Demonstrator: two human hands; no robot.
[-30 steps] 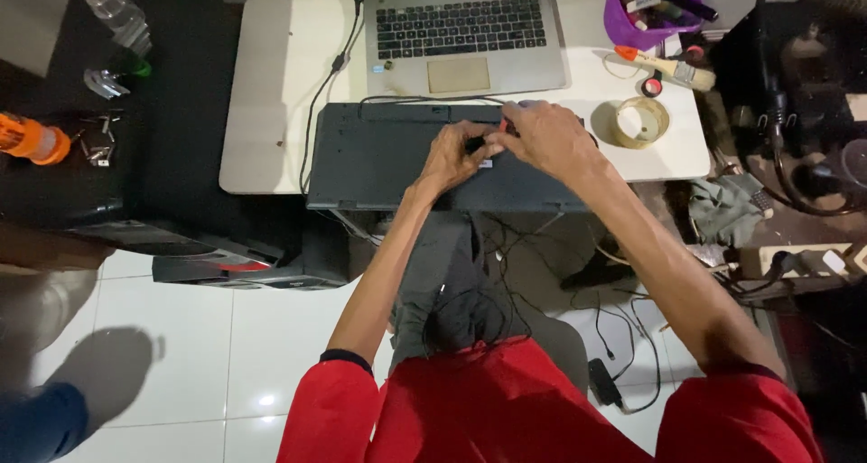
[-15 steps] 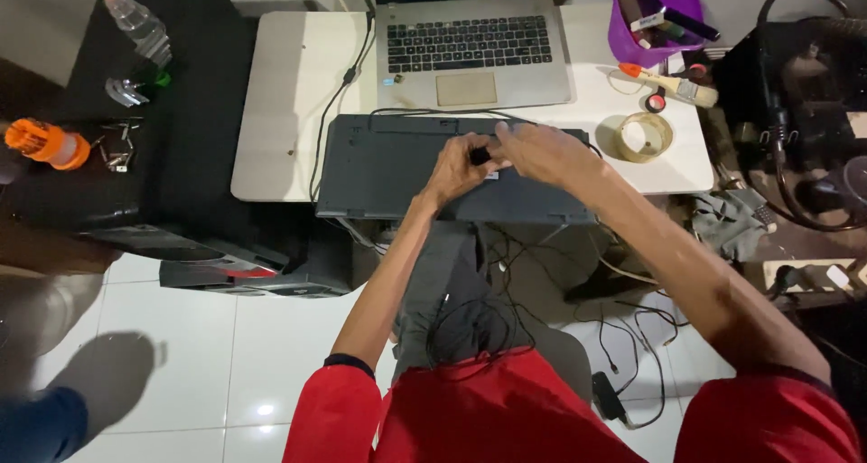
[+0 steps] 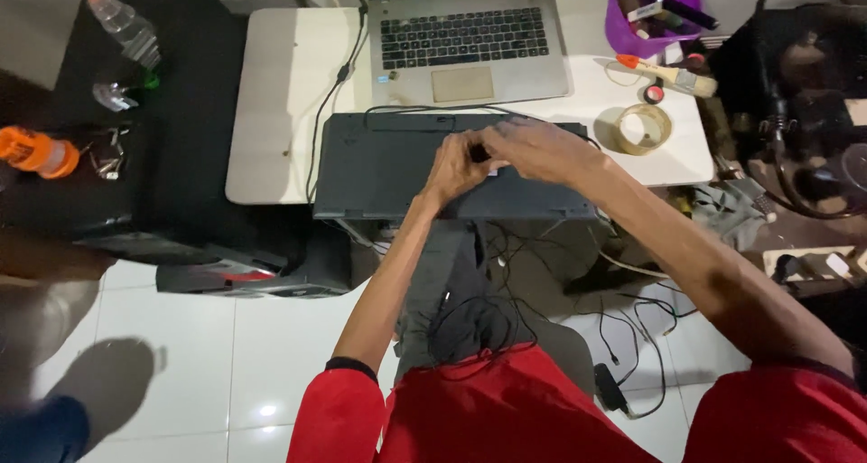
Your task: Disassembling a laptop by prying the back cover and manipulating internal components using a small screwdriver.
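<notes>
— White floor tiles (image 3: 208,355) are seen below, and a white rectangular tabletop (image 3: 280,93) above. What is being worked on?

— A flat dark grey rectangular device (image 3: 388,169) is laid at the table's near edge, toward six o'clock of the silver open laptop (image 3: 470,38). Its long axis runs from nine to three o'clock.

— And the hands?

— Both are met over its middle. The left hand (image 3: 454,167) and right hand (image 3: 537,149) are pinched around something small and dark; what it is cannot be told.

— How should it be handled?

— Light, steady fingertip pressure is judged best, with the casing kept flat.
</notes>
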